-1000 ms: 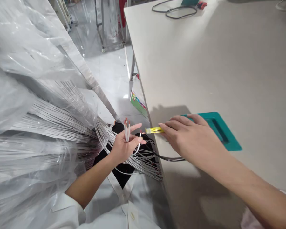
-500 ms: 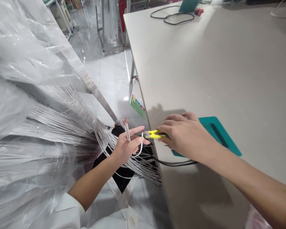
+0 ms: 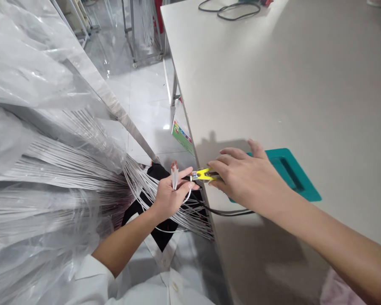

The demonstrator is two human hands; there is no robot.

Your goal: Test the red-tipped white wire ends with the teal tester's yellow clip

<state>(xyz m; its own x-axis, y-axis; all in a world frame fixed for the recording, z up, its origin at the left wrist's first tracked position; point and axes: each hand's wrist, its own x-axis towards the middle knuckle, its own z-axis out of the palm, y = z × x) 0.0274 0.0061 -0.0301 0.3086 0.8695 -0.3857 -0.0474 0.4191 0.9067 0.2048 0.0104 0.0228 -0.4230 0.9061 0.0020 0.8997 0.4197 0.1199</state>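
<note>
My left hand (image 3: 168, 199) is closed around several thin white cables. Their short ends with reddish tips (image 3: 174, 176) stick up between thumb and fingers, and one white cable (image 3: 189, 192) curves up at the fingertips. My right hand (image 3: 244, 176), palm down over the table edge, grips a yellow clip-like tool (image 3: 205, 173). The tool's tip meets the end of the curved cable by my left fingertips; whether it is clamped there I cannot tell. Black leads (image 3: 228, 212) run below my right hand. A teal plastic tray (image 3: 309, 188) lies partly under that hand.
A large bundle of white cables (image 3: 73, 165) under clear plastic sheeting (image 3: 25, 76) fills the left side. The pale table (image 3: 273, 84) takes up the right, with a looped black cable (image 3: 238, 17) at its far end. A wheeled metal rack (image 3: 133, 42) stands on the floor beyond.
The view has shifted slightly, so the table and tray sit higher in it. My left hand's cable ends have tilted more upright. Both hands keep their hold at the same spot.
</note>
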